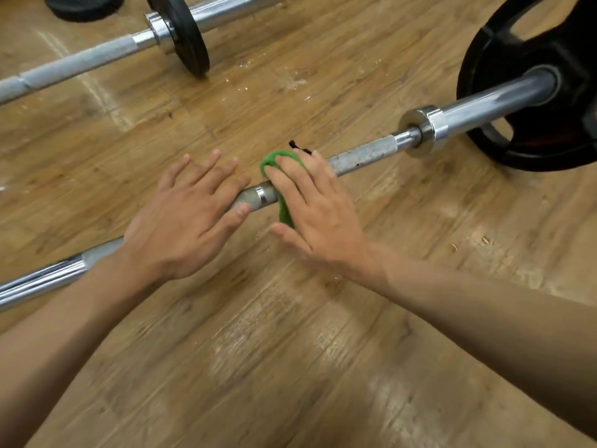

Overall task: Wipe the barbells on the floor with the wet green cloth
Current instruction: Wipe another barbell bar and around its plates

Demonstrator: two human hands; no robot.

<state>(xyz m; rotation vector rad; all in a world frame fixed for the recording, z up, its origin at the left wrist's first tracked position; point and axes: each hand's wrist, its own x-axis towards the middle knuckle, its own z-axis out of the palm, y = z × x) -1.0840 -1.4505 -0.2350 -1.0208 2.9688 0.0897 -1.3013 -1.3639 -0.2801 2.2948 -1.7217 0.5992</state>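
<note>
A steel barbell lies diagonally across the wooden floor, with a big black plate on its right end. The green cloth is draped over the bar near its middle. My right hand lies flat on the cloth with fingers spread, pressing it against the bar. My left hand rests on the bar just left of the cloth, fingers apart, holding nothing. A second barbell with a small black plate lies farther back at the upper left.
Another black plate lies flat on the floor at the top left. The wooden floor is scuffed and dusty, with small crumbs between the two bars. A small black strap shows beside the cloth.
</note>
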